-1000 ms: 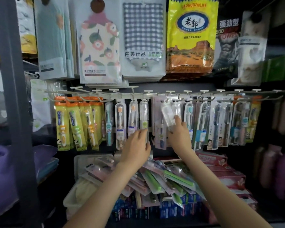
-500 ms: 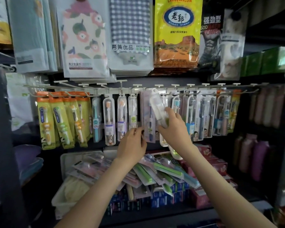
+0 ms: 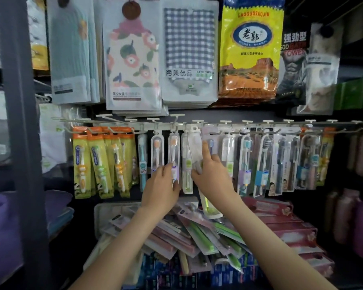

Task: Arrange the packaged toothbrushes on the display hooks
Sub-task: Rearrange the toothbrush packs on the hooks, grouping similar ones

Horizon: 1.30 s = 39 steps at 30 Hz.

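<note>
My right hand [image 3: 212, 176] grips a clear packaged toothbrush [image 3: 195, 149], tilted, its hang tab up at the hook rail [image 3: 260, 123]; the forefinger points up along the pack. My left hand [image 3: 162, 186] holds the lower end of a hanging clear pack with an orange brush [image 3: 173, 151]. Another clear pack with a green label [image 3: 186, 164] hangs between the hands. Yellow and orange toothbrush packs [image 3: 101, 162] hang at the left of the rail, and darker brush packs [image 3: 281, 162] at the right. A heap of loose toothbrush packs [image 3: 197, 233] lies below my forearms.
Bagged bath towels [image 3: 189, 57] and a yellow pouch [image 3: 250, 51] hang above the rail. Pink boxes [image 3: 285, 222] are stacked at the lower right, blue boxes [image 3: 166, 275] under the heap. A dark shelf post [image 3: 21, 143] stands at the left, with purple cloth [image 3: 0, 227] beside it.
My right hand has lifted the clear pack so that its tab is now at the rail. My left hand has shifted slightly left onto the orange-brush pack.
</note>
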Each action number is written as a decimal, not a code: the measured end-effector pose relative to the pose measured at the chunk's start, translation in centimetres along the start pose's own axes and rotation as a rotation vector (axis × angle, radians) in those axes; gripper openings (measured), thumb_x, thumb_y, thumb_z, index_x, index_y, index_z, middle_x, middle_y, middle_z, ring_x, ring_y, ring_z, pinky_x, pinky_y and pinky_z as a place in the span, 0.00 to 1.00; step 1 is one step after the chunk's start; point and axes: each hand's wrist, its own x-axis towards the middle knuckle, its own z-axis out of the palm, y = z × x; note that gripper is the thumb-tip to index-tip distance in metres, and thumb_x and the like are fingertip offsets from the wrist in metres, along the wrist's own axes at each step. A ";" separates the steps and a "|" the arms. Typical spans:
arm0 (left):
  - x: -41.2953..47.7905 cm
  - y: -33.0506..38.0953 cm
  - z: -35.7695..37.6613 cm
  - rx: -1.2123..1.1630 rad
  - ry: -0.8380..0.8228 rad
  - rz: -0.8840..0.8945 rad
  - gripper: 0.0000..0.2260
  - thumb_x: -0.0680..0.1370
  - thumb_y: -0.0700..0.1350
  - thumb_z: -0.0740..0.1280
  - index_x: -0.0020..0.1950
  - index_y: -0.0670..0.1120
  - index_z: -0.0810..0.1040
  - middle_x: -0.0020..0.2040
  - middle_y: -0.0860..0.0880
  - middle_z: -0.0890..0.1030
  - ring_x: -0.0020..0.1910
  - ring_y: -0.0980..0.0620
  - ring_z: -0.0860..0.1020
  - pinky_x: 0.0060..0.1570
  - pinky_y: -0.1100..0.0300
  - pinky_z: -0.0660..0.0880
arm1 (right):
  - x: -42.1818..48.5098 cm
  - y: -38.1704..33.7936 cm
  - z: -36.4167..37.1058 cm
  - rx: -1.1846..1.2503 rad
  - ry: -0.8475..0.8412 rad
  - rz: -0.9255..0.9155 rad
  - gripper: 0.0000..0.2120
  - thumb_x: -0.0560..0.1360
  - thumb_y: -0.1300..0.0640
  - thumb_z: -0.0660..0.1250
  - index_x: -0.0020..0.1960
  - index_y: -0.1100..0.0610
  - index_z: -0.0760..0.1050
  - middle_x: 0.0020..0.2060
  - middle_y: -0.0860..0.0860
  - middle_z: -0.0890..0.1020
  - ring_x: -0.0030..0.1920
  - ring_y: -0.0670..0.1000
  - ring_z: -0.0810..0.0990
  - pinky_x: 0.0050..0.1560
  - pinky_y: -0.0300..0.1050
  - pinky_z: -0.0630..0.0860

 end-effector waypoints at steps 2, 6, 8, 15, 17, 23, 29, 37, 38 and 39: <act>0.0 -0.1 0.1 -0.008 0.002 0.005 0.24 0.80 0.48 0.60 0.74 0.45 0.58 0.70 0.46 0.67 0.63 0.47 0.71 0.54 0.56 0.71 | -0.2 -0.1 -0.1 -0.016 0.016 0.004 0.38 0.78 0.54 0.61 0.77 0.54 0.40 0.63 0.60 0.69 0.47 0.57 0.77 0.41 0.47 0.76; -0.1 0.0 0.7 -0.053 -0.008 0.022 0.24 0.80 0.47 0.60 0.75 0.46 0.59 0.70 0.47 0.67 0.66 0.48 0.69 0.59 0.57 0.69 | 0.1 -0.3 -0.8 0.013 -0.014 0.038 0.38 0.77 0.52 0.63 0.77 0.55 0.42 0.61 0.59 0.70 0.41 0.53 0.73 0.39 0.45 0.74; -0.2 0.1 0.9 -0.070 -0.019 0.028 0.24 0.80 0.47 0.59 0.75 0.46 0.59 0.70 0.47 0.67 0.67 0.48 0.68 0.60 0.57 0.69 | 0.2 -0.4 -1.2 0.057 -0.057 0.046 0.38 0.76 0.52 0.63 0.77 0.55 0.43 0.61 0.59 0.71 0.44 0.53 0.72 0.41 0.44 0.72; -0.8 0.3 1.2 -0.102 -0.029 0.039 0.24 0.80 0.48 0.59 0.75 0.45 0.58 0.68 0.47 0.68 0.64 0.49 0.70 0.56 0.58 0.71 | -0.5 -0.5 -2.4 0.080 -0.112 0.023 0.38 0.76 0.52 0.64 0.77 0.54 0.44 0.57 0.58 0.72 0.51 0.56 0.75 0.46 0.45 0.72; -0.9 0.3 1.1 -0.126 -0.029 0.038 0.24 0.80 0.48 0.59 0.75 0.46 0.58 0.70 0.47 0.67 0.66 0.49 0.69 0.58 0.57 0.71 | -0.7 -0.6 -2.5 0.077 -0.113 0.007 0.38 0.76 0.51 0.64 0.77 0.54 0.45 0.56 0.58 0.73 0.49 0.55 0.75 0.45 0.44 0.72; -1.6 1.3 0.5 -0.236 -0.015 0.094 0.24 0.80 0.46 0.60 0.76 0.48 0.57 0.72 0.49 0.66 0.63 0.51 0.73 0.57 0.57 0.72 | -0.3 -0.9 -3.0 0.113 -0.103 0.042 0.38 0.75 0.51 0.65 0.77 0.55 0.47 0.58 0.59 0.72 0.48 0.55 0.75 0.47 0.45 0.73; -1.9 0.9 -0.2 -0.267 0.008 0.114 0.24 0.81 0.45 0.59 0.76 0.49 0.57 0.72 0.51 0.66 0.66 0.52 0.70 0.57 0.63 0.68 | 0.4 -1.3 -3.1 0.082 -0.132 0.018 0.38 0.75 0.51 0.65 0.77 0.56 0.48 0.59 0.62 0.74 0.48 0.57 0.76 0.43 0.45 0.72; -1.5 1.1 -0.8 -0.604 -0.152 -0.038 0.13 0.82 0.45 0.56 0.65 0.52 0.72 0.51 0.51 0.79 0.48 0.53 0.78 0.52 0.57 0.75 | -0.1 -1.7 -3.3 0.124 -0.146 0.028 0.39 0.75 0.49 0.65 0.77 0.56 0.47 0.60 0.61 0.73 0.53 0.57 0.76 0.44 0.44 0.70; -1.2 1.6 -0.9 -0.765 -0.215 -0.124 0.11 0.82 0.47 0.56 0.62 0.52 0.74 0.49 0.50 0.80 0.48 0.51 0.79 0.53 0.53 0.77 | -0.2 -1.7 -3.2 0.120 -0.144 0.028 0.39 0.75 0.49 0.65 0.77 0.55 0.46 0.61 0.61 0.72 0.55 0.58 0.75 0.46 0.44 0.71; -1.0 2.2 -1.2 -0.918 -0.272 -0.213 0.11 0.82 0.50 0.56 0.60 0.52 0.75 0.51 0.49 0.80 0.51 0.49 0.80 0.54 0.49 0.78 | -0.2 -1.7 -3.1 0.117 -0.143 0.027 0.39 0.75 0.48 0.65 0.77 0.55 0.46 0.62 0.61 0.72 0.56 0.58 0.75 0.49 0.45 0.72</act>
